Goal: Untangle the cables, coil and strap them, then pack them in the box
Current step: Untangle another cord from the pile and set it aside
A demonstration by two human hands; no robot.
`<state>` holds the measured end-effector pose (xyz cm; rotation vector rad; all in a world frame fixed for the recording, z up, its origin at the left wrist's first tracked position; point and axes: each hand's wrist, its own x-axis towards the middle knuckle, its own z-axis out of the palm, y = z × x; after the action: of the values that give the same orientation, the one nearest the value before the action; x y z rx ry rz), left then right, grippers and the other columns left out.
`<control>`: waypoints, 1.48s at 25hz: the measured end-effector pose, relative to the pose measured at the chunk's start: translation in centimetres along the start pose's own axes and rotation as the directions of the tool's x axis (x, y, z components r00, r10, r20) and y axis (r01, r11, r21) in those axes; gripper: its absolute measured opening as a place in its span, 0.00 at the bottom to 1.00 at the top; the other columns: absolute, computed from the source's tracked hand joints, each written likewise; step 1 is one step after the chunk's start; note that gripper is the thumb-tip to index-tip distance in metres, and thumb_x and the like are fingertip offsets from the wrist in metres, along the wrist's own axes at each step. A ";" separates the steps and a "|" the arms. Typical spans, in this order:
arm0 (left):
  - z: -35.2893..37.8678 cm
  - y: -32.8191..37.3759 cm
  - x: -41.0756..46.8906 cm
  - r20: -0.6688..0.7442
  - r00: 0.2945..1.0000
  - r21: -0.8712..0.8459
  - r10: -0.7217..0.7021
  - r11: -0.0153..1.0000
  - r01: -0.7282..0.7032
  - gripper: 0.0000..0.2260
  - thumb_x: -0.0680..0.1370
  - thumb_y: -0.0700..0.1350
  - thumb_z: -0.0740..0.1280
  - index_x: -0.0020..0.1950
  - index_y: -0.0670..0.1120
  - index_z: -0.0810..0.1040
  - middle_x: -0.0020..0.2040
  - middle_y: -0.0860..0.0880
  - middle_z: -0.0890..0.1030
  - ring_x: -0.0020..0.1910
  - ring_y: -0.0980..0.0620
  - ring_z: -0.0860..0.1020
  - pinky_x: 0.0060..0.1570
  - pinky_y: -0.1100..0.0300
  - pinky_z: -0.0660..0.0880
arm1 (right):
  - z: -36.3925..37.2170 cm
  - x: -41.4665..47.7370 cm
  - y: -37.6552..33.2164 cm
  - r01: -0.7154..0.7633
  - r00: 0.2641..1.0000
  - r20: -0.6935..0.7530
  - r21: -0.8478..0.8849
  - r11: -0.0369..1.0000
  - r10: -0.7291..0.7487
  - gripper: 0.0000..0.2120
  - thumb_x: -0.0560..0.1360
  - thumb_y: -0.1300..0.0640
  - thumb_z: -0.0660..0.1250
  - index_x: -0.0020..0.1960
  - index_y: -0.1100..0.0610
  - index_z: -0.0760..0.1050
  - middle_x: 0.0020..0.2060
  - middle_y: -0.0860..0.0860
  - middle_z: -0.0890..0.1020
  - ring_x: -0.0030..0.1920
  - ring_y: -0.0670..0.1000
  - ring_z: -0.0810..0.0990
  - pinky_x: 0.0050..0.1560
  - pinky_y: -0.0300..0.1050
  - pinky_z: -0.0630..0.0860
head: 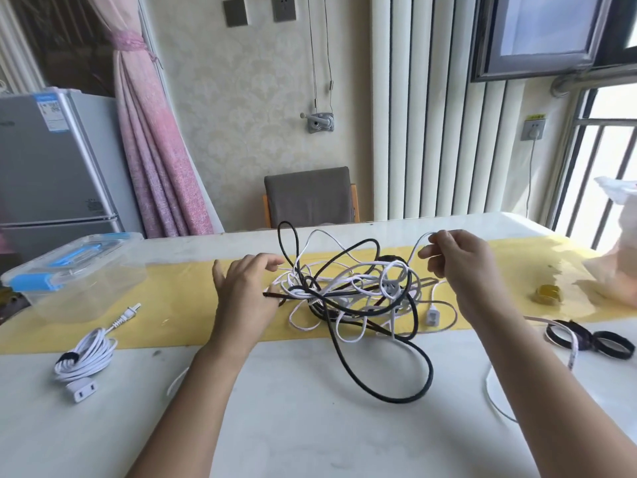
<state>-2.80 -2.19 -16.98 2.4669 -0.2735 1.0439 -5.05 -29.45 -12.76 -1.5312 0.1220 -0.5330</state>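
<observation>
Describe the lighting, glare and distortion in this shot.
Head view: daylight from the window at right is blown out white and washes out the bag beside it. Head view: the wide-angle lens bows the radiator and the far edge of the table. Head view: the tangle and the right hand pinching a white cable are sharp, with no motion blur, and the shadows are soft.

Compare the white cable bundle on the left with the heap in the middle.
The coiled white cable is wound in neat loops and bound by a black strap; the tangled pile is loose and unstrapped. The coil is all white; the pile mixes black and white cords. Both lie on the table, outside the box.
</observation>
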 end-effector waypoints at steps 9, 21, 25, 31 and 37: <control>0.1 9.7 -4.4 0.290 0.866 -0.385 0.407 0.878 -0.284 0.29 0.72 0.55 0.66 0.70 0.49 0.65 0.65 0.55 0.69 0.65 0.60 0.62 0.68 0.68 0.50 | 0.5 -0.1 0.3 -0.040 0.998 0.053 0.102 0.994 0.034 0.11 0.82 0.62 0.53 0.44 0.61 0.70 0.30 0.56 0.78 0.22 0.46 0.74 0.24 0.35 0.71; 4.8 6.4 -3.4 0.314 0.929 0.231 0.196 0.933 -0.275 0.31 0.72 0.32 0.63 0.74 0.48 0.64 0.77 0.49 0.59 0.76 0.47 0.57 0.72 0.37 0.44 | -1.9 -0.6 -3.8 0.055 0.998 -0.050 0.762 0.645 -0.026 0.13 0.83 0.62 0.52 0.42 0.61 0.70 0.33 0.56 0.84 0.34 0.50 0.84 0.37 0.36 0.78; 2.2 0.1 -0.4 0.046 0.993 0.349 -0.107 0.933 0.085 0.25 0.70 0.28 0.63 0.64 0.45 0.75 0.74 0.39 0.63 0.75 0.38 0.57 0.71 0.37 0.45 | -4.8 1.2 -3.0 0.111 0.965 -0.213 0.858 0.502 0.151 0.10 0.81 0.63 0.55 0.42 0.58 0.69 0.28 0.50 0.78 0.29 0.45 0.78 0.31 0.33 0.71; 2.4 -1.2 -0.3 0.138 0.956 0.303 -0.257 0.930 0.207 0.25 0.65 0.28 0.66 0.61 0.43 0.76 0.74 0.41 0.64 0.69 0.33 0.63 0.72 0.41 0.50 | -3.8 1.2 -0.6 0.103 0.921 -0.361 -0.138 0.985 -0.146 0.14 0.81 0.53 0.52 0.44 0.56 0.73 0.32 0.52 0.73 0.34 0.52 0.71 0.34 0.45 0.63; 0.4 0.0 -0.2 0.327 0.870 0.312 -0.370 0.911 0.270 0.28 0.71 0.35 0.64 0.69 0.54 0.69 0.77 0.51 0.56 0.72 0.40 0.56 0.70 0.39 0.50 | -1.1 0.2 2.3 0.059 0.987 0.015 -0.959 0.279 -0.159 0.13 0.77 0.62 0.60 0.56 0.52 0.79 0.56 0.56 0.75 0.58 0.60 0.68 0.56 0.50 0.64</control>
<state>-2.76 -2.40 -17.36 2.8116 0.1741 0.4774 -4.78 -30.67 -15.06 -2.7725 0.4894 -0.6809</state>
